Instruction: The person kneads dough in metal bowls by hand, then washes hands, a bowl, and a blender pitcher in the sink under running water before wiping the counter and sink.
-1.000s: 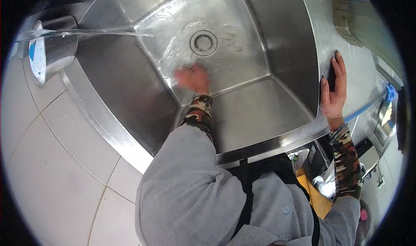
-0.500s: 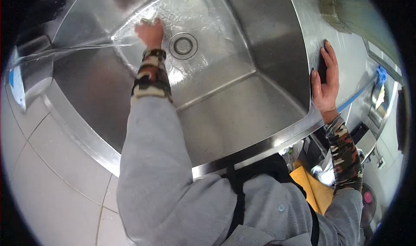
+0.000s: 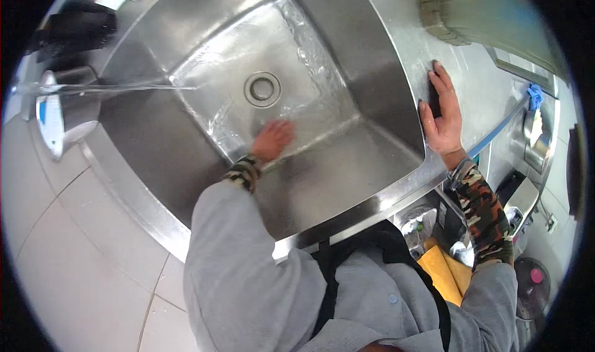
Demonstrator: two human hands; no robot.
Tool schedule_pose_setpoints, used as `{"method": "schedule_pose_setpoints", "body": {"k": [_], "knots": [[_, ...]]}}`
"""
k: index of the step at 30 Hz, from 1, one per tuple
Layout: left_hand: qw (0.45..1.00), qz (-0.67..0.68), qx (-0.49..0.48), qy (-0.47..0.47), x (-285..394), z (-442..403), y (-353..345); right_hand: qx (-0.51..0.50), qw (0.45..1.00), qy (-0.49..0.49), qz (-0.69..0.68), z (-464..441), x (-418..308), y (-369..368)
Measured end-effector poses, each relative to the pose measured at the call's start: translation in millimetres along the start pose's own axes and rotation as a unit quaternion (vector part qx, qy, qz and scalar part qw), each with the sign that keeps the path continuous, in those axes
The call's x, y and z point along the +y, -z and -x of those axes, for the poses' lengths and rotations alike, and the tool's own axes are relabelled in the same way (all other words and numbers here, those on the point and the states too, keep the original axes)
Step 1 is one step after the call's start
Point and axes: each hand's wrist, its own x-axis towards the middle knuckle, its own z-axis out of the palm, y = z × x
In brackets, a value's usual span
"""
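Note:
Inside the stainless steel sink (image 3: 328, 194), my left hand (image 3: 273, 140) is low over the floor of the basin, just on the near side of the round drain (image 3: 262, 89). Its fingers are stretched out with nothing in them; whether the palm touches the metal I cannot tell. A thin stream of water (image 3: 149, 88) enters from the left and spreads in ripples across the basin floor. My right hand (image 3: 443, 113) rests open on the steel rim at the right, thumb and fingers apart.
A greenish container (image 3: 489, 17) stands on the counter at upper right. A blue cloth (image 3: 535, 96) lies at the far right, near a blue hose (image 3: 505, 129). Below the sink's front edge is something yellow (image 3: 441, 271). A white and blue object (image 3: 51, 116) sits at left.
My left hand has moved from the far left side of the drain toward me and right, across the basin floor. My right hand stays on the rim. The view has shifted slightly.

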Motion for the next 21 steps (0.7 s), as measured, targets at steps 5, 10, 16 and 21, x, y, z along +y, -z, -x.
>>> {"method": "schedule_pose_setpoints", "body": {"k": [5,10,16,21], "knots": [[0.943,-0.210,0.184,0.183,-12,70,153,0.017,1.000,0.016,-0.005,8,7,2],[0.875,-0.268,0.376,0.143,75,41,363,-0.039,0.998,-0.006,0.052,14,-2,19],[0.567,-0.462,0.676,0.082,128,82,566,0.027,0.986,-0.152,0.070,63,65,69],[0.764,-0.108,0.573,0.276,65,101,627,0.070,0.946,-0.307,0.081,45,52,43]]}}
